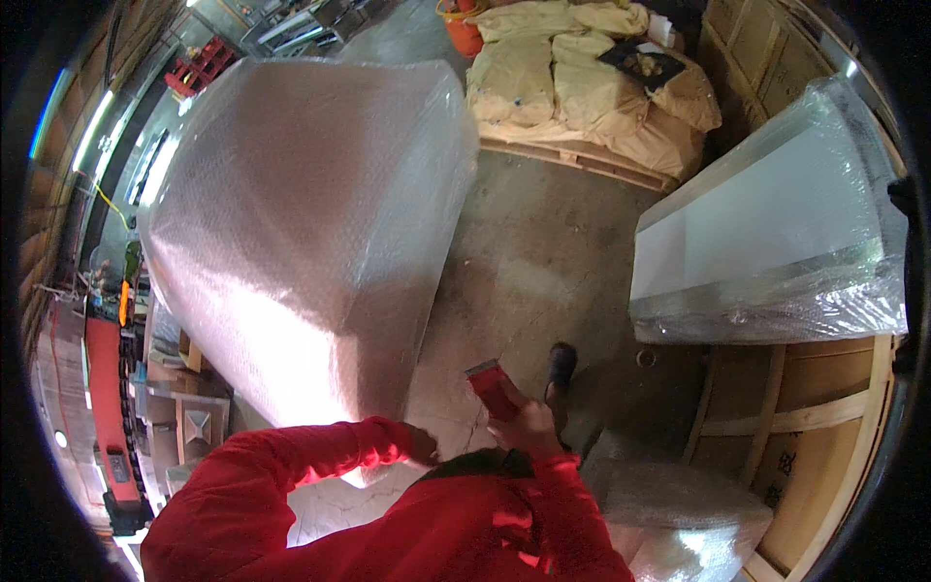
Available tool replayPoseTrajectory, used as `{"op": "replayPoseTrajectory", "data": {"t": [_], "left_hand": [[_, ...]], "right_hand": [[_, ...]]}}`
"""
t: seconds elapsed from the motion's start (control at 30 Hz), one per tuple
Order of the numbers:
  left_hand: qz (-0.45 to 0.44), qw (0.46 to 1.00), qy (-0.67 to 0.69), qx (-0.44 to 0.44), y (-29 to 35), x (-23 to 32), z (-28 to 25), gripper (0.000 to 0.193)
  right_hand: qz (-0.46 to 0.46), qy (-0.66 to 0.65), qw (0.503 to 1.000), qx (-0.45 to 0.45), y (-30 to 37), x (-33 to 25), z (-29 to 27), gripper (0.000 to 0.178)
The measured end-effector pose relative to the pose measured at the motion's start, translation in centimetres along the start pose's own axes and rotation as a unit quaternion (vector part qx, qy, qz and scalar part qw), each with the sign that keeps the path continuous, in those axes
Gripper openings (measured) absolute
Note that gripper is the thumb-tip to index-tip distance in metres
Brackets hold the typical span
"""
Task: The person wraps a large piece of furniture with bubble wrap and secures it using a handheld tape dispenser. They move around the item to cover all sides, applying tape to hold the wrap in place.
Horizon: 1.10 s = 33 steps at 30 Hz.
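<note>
In my right hand (529, 430) is a red tape dispenser (495, 390), a blocky tool with a thin metal edge at its far end. I hold it in front of my body, over the concrete floor, apart from any wrapped piece. My left hand (423, 446) is bent in near my waist, close to the near end of a big bubble-wrapped piece (310, 194). Its fingers are in shadow, and whether it touches the wrap or holds anything is hidden. Clear plastic wrap covers the big piece on my left.
Another wrapped white piece (766, 213) stands at the right, beside wooden crate framing (776, 427). A low wrapped bundle (679, 514) lies near right. Tan sacks (553, 78) sit on a pallet (582, 158) at the back, by an orange bucket (464, 34). Shelving lines the left.
</note>
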<state>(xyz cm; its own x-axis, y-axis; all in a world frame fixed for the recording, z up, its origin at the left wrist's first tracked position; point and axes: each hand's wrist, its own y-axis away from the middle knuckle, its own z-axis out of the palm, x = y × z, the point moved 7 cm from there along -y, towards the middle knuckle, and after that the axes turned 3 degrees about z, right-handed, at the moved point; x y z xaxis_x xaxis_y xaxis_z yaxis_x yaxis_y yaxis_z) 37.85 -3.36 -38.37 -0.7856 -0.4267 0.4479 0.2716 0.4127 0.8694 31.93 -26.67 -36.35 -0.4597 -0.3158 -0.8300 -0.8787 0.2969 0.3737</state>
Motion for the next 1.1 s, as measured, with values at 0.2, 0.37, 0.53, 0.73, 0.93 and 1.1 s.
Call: {"op": "replayPoseTrajectory", "data": {"t": [0.2,0.37,0.53,0.73,0.93,1.1], "left_hand": [[-0.123,0.710,0.677,0.149,0.9,-2.1,-20.1,0.059],[-0.109,0.781,0.591,0.173,2.2,0.1,-27.3,0.069],[-0.068,0.849,0.456,0.258,-1.6,-6.5,-30.2,0.054],[-0.224,0.834,0.467,0.193,-0.8,-5.5,-39.9,0.048],[-0.129,0.964,0.033,0.230,-3.3,-10.2,-53.2,0.024],[-0.226,0.901,-0.339,0.151,-3.4,-10.9,-65.9,0.019]], "right_hand": [[-0.167,-0.215,0.935,0.228,1.3,-6.1,-9.4,0.079],[-0.173,-0.239,0.944,0.149,-2.6,-4.7,-10.1,0.084],[-0.172,-0.188,0.958,0.132,-6.4,-5.0,-12.0,0.082],[-0.106,-0.215,0.958,0.156,-10.6,-4.2,-12.9,0.090],[-0.048,-0.554,0.829,0.058,-16.6,-4.2,-7.3,0.081],[0.042,-0.605,0.786,-0.116,-22.3,-4.9,-4.8,0.073]]}}
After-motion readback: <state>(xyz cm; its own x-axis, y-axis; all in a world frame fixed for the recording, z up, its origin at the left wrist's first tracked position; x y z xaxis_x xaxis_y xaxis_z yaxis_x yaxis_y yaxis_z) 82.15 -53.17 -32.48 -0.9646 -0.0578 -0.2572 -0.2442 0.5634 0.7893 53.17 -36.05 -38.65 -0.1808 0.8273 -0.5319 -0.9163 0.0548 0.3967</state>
